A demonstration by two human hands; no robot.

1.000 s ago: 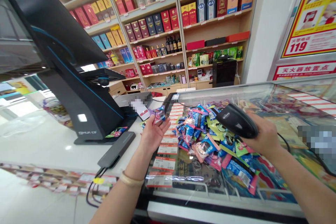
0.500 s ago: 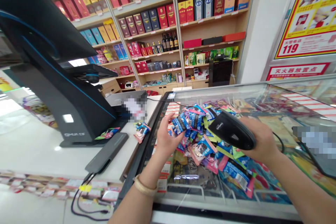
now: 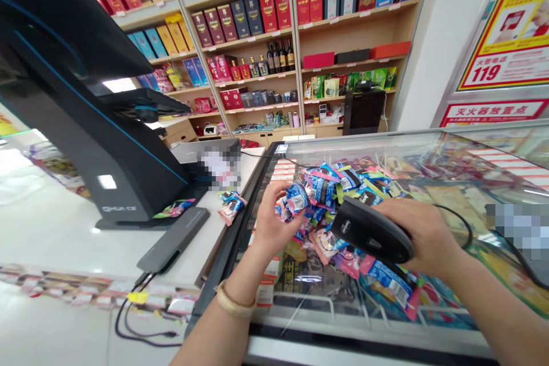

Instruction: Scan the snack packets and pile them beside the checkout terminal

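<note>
My left hand [image 3: 274, 223] pinches a small blue snack packet [image 3: 297, 199] between thumb and fingers at the left side of a heap of such packets. Wrapped round the grip of a black barcode scanner [image 3: 371, 231] is my right hand [image 3: 429, 234], over the right part of the heap. The scanner's head points left, toward the packet in my left hand. Beneath both hands, the heap of blue, pink and green snack packets [image 3: 390, 280] lies on the glass top of a display case [image 3: 300, 329]. The scanner hides part of the heap.
A large dark checkout terminal [image 3: 111, 143] stands on the white counter at left. Before it lies a grey box-shaped device [image 3: 174, 240] with cables, and a few packets [image 3: 232, 207] lie by the counter edge. Shelves of boxed bottles [image 3: 253, 17] line the back wall.
The scanner has shifted slightly left and down, closer to my left hand. The packet in my left hand has turned. The whole view has moved a little.
</note>
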